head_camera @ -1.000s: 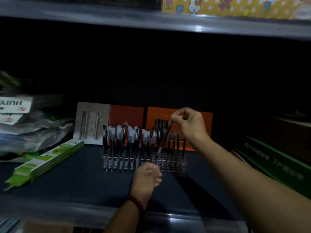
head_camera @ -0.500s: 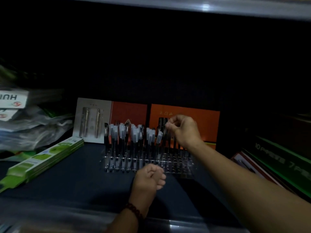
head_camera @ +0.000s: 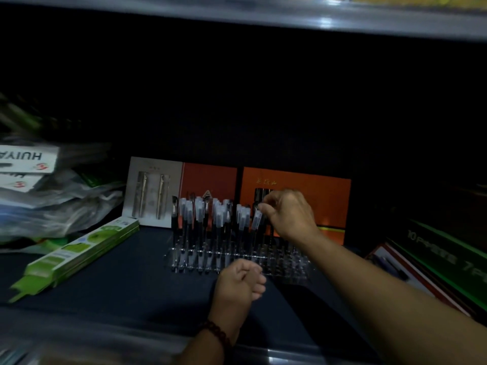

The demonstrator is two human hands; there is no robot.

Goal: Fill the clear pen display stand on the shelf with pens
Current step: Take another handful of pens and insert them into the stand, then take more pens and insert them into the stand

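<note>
Acrylic stand (head_camera: 287, 262) on shelf (head_camera: 126, 280): right hand (head_camera: 290, 214) pinches tilted pen (head_camera: 257, 219) by its cap over stand's centre, left hand (head_camera: 238, 283) curled at stand's front edge, contents unclear; dim light, pen could miss its hole and knock neighbouring pens (head_camera: 200, 214).

dark shelf (head_camera: 131, 283), clear pen stand (head_camera: 287, 263) at centre, green boxes (head_camera: 79, 255) left, orange boxes (head_camera: 329, 196) behind

Right hand (head_camera: 290, 214) sits lower now, its pinched pen (head_camera: 257, 219) dropped in among the stand (head_camera: 290, 262) rows, less tilted.
</note>
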